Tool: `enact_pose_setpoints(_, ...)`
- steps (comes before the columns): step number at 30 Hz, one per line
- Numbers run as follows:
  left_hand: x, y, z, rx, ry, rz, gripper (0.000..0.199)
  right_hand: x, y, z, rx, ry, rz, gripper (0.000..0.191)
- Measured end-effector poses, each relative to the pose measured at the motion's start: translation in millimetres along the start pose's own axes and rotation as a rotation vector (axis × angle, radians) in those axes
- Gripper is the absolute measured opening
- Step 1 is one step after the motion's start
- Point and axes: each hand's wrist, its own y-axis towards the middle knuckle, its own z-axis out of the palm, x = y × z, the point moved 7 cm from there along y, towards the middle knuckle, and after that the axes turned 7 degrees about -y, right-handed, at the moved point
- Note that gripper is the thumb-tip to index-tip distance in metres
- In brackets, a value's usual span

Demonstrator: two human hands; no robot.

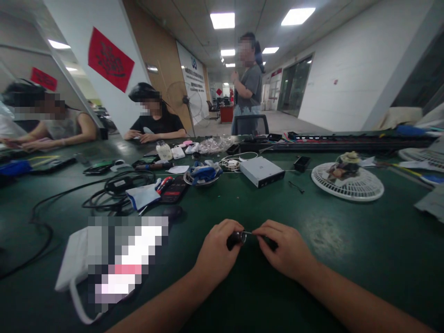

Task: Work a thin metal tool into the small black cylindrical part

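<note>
Over the green table, my left hand (220, 247) is closed around a small dark cylinder with a shiny round rim (237, 238). That rim faces my right hand. Fingers of my right hand (286, 247) pinch a thin tool with a metal shaft (249, 233) and what looks like a dark handle (270, 242), mostly covered by the fingers. The shaft's tip meets the rim of the cylinder; whether it goes inside is too small to tell. Both hands are close together, low over the table.
Left of my hands lie a lit phone (135, 259), a white power bank (74, 259) and a black mouse (172, 212). Ahead are a bowl of blue cloth (204, 173), a grey disc drive (262, 171) and a white fan grille (360, 187). Several people are beyond.
</note>
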Motion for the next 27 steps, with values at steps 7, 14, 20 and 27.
enact_pose_setpoints(7,-4.1,0.0,-0.8,-0.001,0.007,0.018,0.026,4.4,-1.2,2.4,0.059,0.001,-0.093,0.024)
enact_pose_setpoints(14,-2.3,-1.2,-1.0,-0.031,0.057,0.033,0.028,5.0,-1.6,3.7,0.083,-0.049,-0.082,0.023)
enact_pose_setpoints(20,-0.3,-2.0,0.7,-0.019,0.068,0.041,0.033,0.0,-1.1,1.8,0.051,-0.066,-0.015,0.024)
enact_pose_setpoints(27,-7.6,-3.5,2.6,0.017,0.105,0.111,0.031,2.2,-1.8,1.5,0.046,-0.052,-0.019,0.024)
